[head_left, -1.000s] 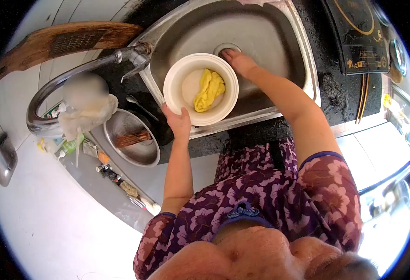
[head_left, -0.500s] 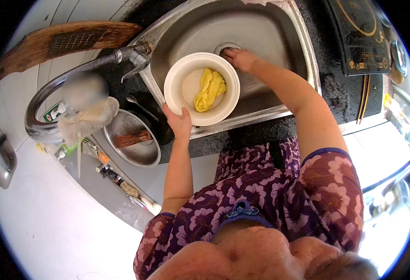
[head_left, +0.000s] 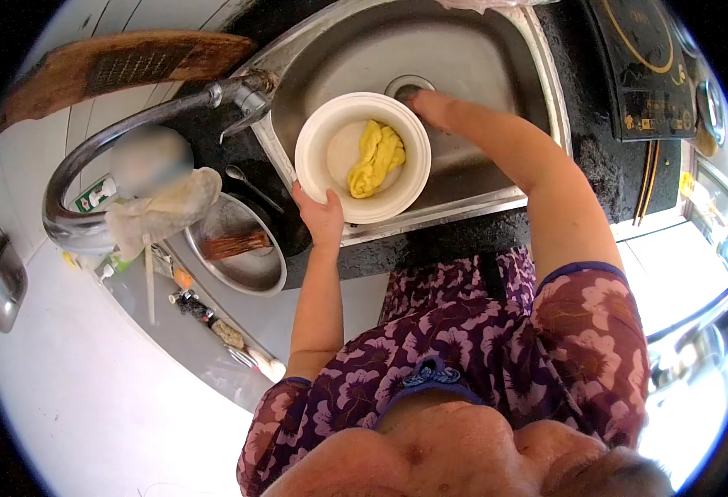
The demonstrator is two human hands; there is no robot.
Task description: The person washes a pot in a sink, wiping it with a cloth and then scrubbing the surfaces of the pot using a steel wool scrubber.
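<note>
My left hand grips the lower left rim of a white bowl, which is held over the near left part of the steel sink. Inside the bowl lies a crumpled yellow cloth-like piece. My right hand reaches into the sink at the drain, just right of the bowl. Its fingertips are hidden at the drain, so what they hold, if anything, does not show.
A curved faucet stands left of the sink. Near it are a metal dish with a brown bundle and a spoon. A black cooktop and chopsticks are on the right.
The view has shifted slightly. The bowl and my left hand stay together, while my right hand remains at the drain with its fingers now less visible.
</note>
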